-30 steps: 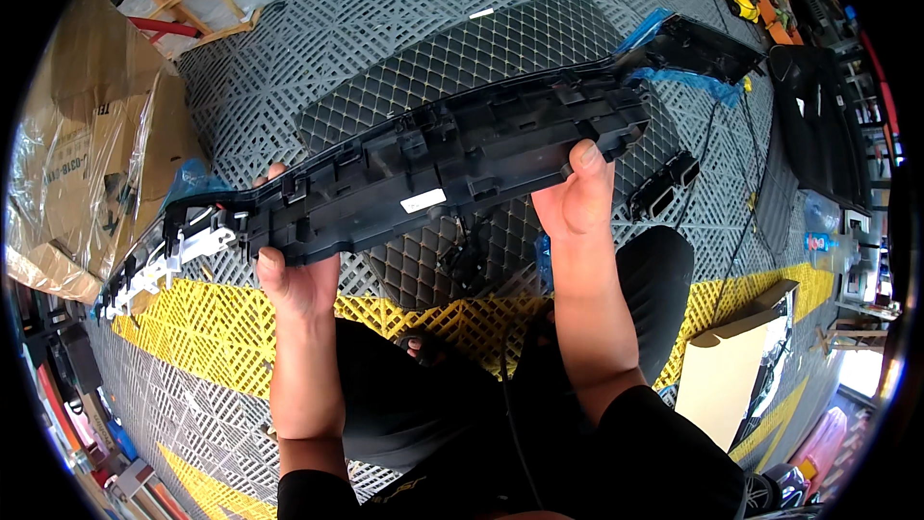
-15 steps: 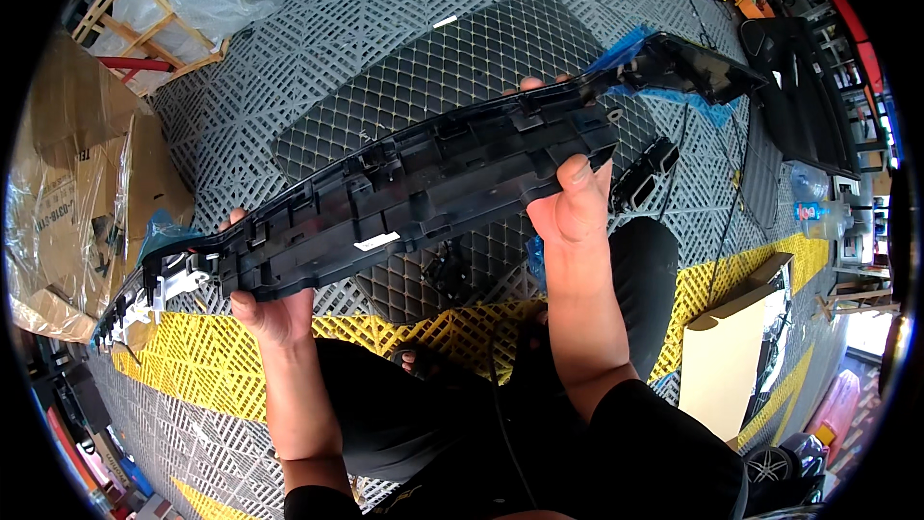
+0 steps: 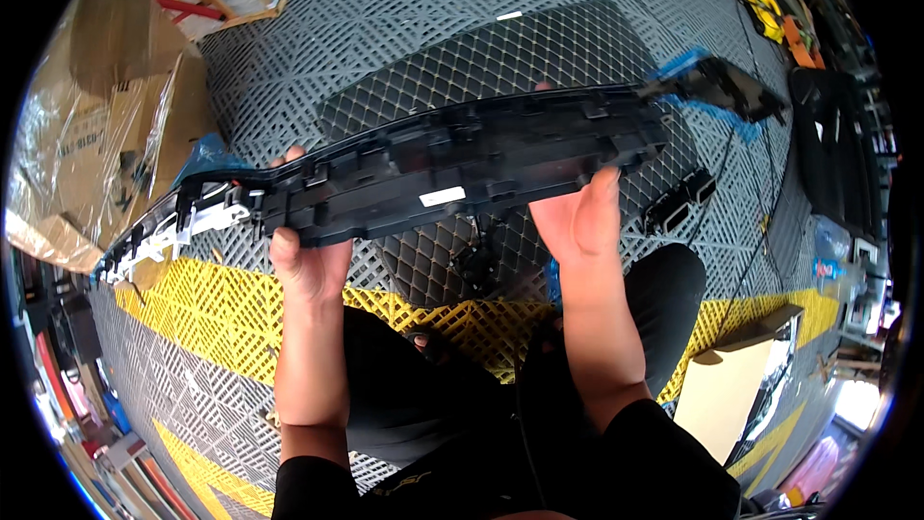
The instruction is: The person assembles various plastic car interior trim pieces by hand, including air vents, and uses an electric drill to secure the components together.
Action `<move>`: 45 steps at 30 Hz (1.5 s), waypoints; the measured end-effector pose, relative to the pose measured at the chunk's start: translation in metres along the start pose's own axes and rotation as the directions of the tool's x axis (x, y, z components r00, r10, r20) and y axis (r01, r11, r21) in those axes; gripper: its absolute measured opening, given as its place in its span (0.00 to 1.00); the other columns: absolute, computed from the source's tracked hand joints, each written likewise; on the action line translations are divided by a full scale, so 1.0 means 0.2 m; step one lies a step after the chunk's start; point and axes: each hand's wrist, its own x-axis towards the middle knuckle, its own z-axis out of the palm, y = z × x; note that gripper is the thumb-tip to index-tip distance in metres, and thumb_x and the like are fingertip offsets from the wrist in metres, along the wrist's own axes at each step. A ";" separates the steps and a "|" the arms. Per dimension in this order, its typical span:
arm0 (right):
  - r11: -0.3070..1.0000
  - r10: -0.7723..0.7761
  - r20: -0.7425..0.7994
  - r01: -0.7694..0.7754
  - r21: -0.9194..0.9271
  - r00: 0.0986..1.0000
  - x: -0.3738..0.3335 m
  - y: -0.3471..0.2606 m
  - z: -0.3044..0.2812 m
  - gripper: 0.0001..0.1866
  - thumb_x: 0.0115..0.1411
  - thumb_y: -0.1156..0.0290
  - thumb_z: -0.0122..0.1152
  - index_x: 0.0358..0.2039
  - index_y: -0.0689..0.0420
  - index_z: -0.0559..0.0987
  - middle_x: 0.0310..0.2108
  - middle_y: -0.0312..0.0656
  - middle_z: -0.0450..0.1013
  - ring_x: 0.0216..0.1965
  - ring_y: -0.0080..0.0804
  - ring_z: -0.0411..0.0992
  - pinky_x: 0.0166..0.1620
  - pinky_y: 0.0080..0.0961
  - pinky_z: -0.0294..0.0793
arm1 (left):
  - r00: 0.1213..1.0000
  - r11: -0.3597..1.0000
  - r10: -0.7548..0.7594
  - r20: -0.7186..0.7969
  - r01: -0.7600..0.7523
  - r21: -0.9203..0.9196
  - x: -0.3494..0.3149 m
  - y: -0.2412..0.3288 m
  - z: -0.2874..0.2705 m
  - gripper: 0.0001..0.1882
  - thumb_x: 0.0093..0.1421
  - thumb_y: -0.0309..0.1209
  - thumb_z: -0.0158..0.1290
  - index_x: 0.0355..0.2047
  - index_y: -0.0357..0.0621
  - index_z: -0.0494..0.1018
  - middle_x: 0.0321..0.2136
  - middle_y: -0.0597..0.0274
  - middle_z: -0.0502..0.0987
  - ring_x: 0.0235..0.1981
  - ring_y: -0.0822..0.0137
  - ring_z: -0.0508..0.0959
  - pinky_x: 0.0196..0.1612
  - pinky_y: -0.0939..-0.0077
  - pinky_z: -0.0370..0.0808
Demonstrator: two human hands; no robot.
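Across the view I hold up a long black plastic trim panel (image 3: 385,197) with clips and ribs on the side facing me and a small white label (image 3: 442,196). Its right end narrows into an arm with blue film (image 3: 688,67) on it; the left end carries a white bracket (image 3: 207,221). My left hand (image 3: 313,260) grips the lower edge near the left end, thumb in front, fingertips showing over the top edge. Toward the right, my right hand (image 3: 582,217) grips the lower edge likewise, with a fingertip visible above.
Below the panel a quilted black mat (image 3: 414,82) lies on grey and yellow grid flooring. A black twin-opening part (image 3: 679,202) rests at the mat's right edge. Wrapped cardboard boxes (image 3: 144,106) stand at left. An opened carton (image 3: 727,395) and a black door panel (image 3: 833,144) lie right.
The panel has turned a little clockwise, its left end rising, and both hands have moved with it, keeping their grip. The surroundings have shifted in view as my head moved.
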 end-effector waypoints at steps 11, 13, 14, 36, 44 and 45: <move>0.996 0.081 -0.007 -0.081 -0.037 0.997 -0.08 0.13 -0.01 0.34 0.61 0.64 0.69 0.65 0.54 0.65 0.61 0.39 0.68 0.63 0.37 0.67 0.66 0.47 0.64 | 0.999 0.999 0.002 0.047 -0.004 0.033 -0.01 0.01 0.00 0.46 0.45 0.42 0.74 0.62 0.51 0.64 0.62 0.65 0.64 0.64 0.56 0.65 0.67 0.47 0.63; 0.996 0.029 -0.005 -0.030 -0.082 1.000 -0.07 0.12 -0.01 0.34 0.61 0.65 0.69 0.65 0.54 0.64 0.61 0.40 0.69 0.62 0.37 0.67 0.65 0.46 0.66 | 0.999 0.999 0.008 0.052 -0.010 0.040 -0.01 0.01 0.01 0.46 0.44 0.42 0.74 0.62 0.50 0.63 0.61 0.65 0.65 0.64 0.55 0.65 0.67 0.47 0.62; 0.994 0.004 -0.003 -0.004 -0.105 1.000 -0.06 0.11 -0.01 0.34 0.61 0.65 0.69 0.65 0.54 0.64 0.60 0.40 0.69 0.62 0.36 0.67 0.65 0.45 0.66 | 0.998 0.999 0.011 0.055 -0.013 0.043 -0.01 0.01 0.02 0.47 0.44 0.43 0.74 0.62 0.50 0.63 0.61 0.65 0.65 0.64 0.55 0.65 0.67 0.47 0.62; 0.887 -0.064 0.365 -0.114 0.447 0.929 0.17 0.22 -0.04 0.43 0.55 0.43 0.69 0.66 0.49 0.65 0.67 0.39 0.63 0.72 0.41 0.50 0.71 0.56 0.49 | 0.969 0.985 0.042 0.245 -0.081 0.151 -0.08 -0.11 0.11 0.51 0.42 0.45 0.75 0.64 0.59 0.60 0.65 0.67 0.62 0.70 0.50 0.57 0.71 0.43 0.51; 0.925 -0.195 0.359 0.049 0.377 0.913 0.21 0.18 -0.04 0.40 0.60 0.42 0.61 0.66 0.51 0.65 0.66 0.39 0.63 0.69 0.38 0.56 0.73 0.54 0.44 | 0.956 0.981 0.082 0.280 -0.127 0.147 -0.09 -0.12 0.09 0.50 0.41 0.45 0.76 0.63 0.62 0.62 0.64 0.69 0.64 0.70 0.49 0.56 0.70 0.39 0.52; 0.941 -0.127 0.290 0.023 0.339 0.948 0.18 0.18 -0.04 0.40 0.60 0.41 0.61 0.66 0.52 0.65 0.66 0.39 0.63 0.69 0.38 0.57 0.72 0.53 0.44 | 0.972 0.981 0.081 0.220 -0.116 0.153 -0.10 -0.12 0.09 0.50 0.41 0.45 0.76 0.63 0.62 0.62 0.64 0.70 0.64 0.69 0.49 0.57 0.70 0.38 0.53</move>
